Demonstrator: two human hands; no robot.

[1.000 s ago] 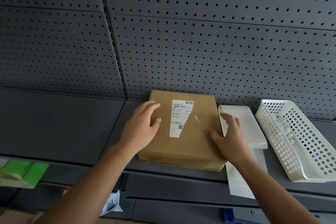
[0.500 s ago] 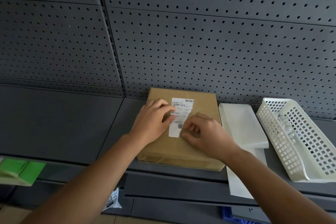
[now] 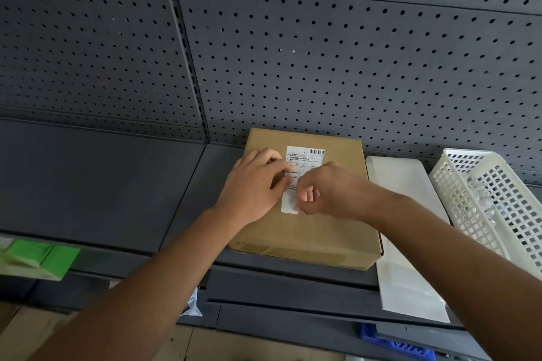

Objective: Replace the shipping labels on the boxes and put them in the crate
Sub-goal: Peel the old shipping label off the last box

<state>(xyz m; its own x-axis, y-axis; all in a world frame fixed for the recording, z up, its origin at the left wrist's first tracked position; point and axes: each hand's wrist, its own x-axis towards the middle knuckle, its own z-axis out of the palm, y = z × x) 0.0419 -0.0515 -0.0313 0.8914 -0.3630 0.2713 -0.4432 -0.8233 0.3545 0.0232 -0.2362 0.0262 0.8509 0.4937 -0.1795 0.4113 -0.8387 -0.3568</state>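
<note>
A flat brown cardboard box (image 3: pixel 316 231) lies on the dark grey shelf (image 3: pixel 102 190) against the pegboard wall. A white, partly torn shipping label (image 3: pixel 303 157) with a barcode is stuck on the box's top. My left hand (image 3: pixel 253 184) rests on the box with its fingertips pressing the label's left edge. My right hand (image 3: pixel 325 192) is curled over the label's right side, its fingertips pinching at the lower right edge of the label.
A white strip of label backing paper (image 3: pixel 407 231) lies to the right of the box and hangs over the shelf edge. A white plastic mesh basket (image 3: pixel 498 208) stands at the far right. Green items (image 3: pixel 38 258) sit low left; a blue crate corner (image 3: pixel 393 343) shows below.
Both hands moved from the box's sides onto the label. The right hand has slid down to the label's lower right edge and closed its fingers there.
</note>
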